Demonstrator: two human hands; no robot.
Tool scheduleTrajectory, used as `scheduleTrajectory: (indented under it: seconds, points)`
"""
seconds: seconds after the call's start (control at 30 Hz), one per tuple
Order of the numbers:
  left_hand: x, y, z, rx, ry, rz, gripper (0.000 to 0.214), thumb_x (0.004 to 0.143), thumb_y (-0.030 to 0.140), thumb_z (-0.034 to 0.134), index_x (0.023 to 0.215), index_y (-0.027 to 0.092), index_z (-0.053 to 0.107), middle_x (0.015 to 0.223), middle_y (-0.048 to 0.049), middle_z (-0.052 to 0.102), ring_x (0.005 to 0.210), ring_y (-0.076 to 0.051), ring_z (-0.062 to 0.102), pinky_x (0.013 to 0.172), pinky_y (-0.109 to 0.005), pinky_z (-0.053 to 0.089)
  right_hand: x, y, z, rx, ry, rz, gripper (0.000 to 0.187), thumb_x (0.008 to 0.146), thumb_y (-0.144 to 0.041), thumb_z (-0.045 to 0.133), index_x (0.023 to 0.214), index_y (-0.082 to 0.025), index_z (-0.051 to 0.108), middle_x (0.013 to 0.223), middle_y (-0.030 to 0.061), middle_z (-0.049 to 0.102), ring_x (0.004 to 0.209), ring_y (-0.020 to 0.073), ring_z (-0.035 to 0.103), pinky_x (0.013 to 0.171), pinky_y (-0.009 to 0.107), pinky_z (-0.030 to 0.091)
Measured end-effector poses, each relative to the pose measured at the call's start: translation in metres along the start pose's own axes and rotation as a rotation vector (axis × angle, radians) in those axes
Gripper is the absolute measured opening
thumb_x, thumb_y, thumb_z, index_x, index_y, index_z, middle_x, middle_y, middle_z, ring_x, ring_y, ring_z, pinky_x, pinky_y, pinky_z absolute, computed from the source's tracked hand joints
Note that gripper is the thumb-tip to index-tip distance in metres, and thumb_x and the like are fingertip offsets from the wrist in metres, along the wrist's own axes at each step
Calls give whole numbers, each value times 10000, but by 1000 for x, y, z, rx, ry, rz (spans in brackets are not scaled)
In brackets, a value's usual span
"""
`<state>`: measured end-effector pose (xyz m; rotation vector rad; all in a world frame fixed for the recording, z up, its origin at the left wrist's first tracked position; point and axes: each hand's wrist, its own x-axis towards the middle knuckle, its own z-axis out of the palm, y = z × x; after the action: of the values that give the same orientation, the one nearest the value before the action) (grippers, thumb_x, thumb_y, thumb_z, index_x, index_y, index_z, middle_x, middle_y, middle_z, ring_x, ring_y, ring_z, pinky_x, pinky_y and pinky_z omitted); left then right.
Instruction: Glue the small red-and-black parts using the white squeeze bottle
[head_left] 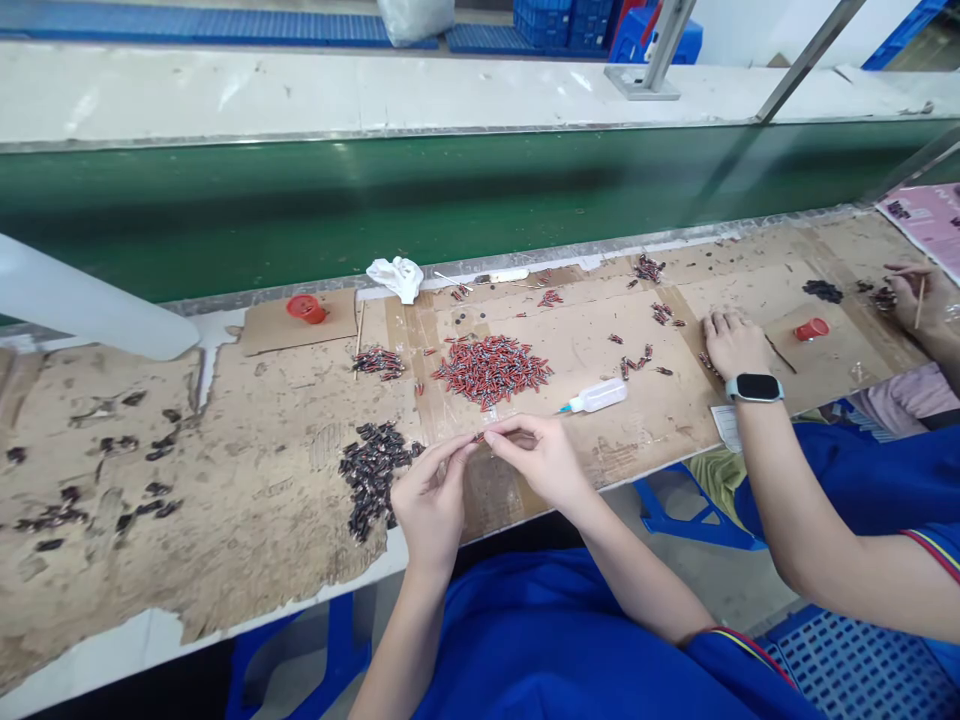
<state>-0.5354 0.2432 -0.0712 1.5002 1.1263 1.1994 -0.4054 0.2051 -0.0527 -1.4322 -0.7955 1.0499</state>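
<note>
My left hand and my right hand meet fingertip to fingertip above the cardboard near the table's front edge. Between them they pinch a small red and dark part, mostly covered by the fingers. Just beyond lies a big pile of small red and silver parts. A heap of black parts sits left of my left hand. To the right of the red pile rests a clear squeeze bottle with a blue tip, pointing toward my right hand.
A red cup stands on a cardboard piece at the left. Behind it is a crumpled white tissue. A green conveyor belt runs along the back. At the right, a co-worker's hand with a watch rests near another red container.
</note>
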Motion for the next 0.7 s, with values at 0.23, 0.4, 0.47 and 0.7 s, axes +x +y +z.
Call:
scheduleTrajectory:
  seconds: [0.23,0.4,0.47,0.7]
  points:
    - [1,15,0,-127,-27,-192,186,696,330,763,812,186,767,849,-60,777,785,-209,740,824,-349,611,-7,0,4,-20,58,-129,169,788,-351,693,790,-183,717,870,64,771,787,190,736,780,328,606]
    - [0,25,-2,-157,-41,-205,211,671,329,786,823,183,771,861,-57,778,788,-211,743,820,-338,618,-11,-4,4,-110,69,-262,121,824,-306,667,790,-199,711,888,63,768,830,190,733,807,329,608]
    - [-1,28,-3,-163,-33,-195,199,678,317,784,827,186,771,854,-53,778,783,-205,742,816,-328,618,-12,-5,4,-119,64,-285,112,832,-290,656,791,-197,703,889,63,768,826,186,734,803,324,609]
    - [-11,31,1,-132,41,-90,165,747,304,746,862,187,756,877,-55,768,813,-186,730,811,-316,611,-18,-13,4,-227,87,-429,90,864,-238,628,793,-212,677,902,61,760,849,182,725,824,336,598]
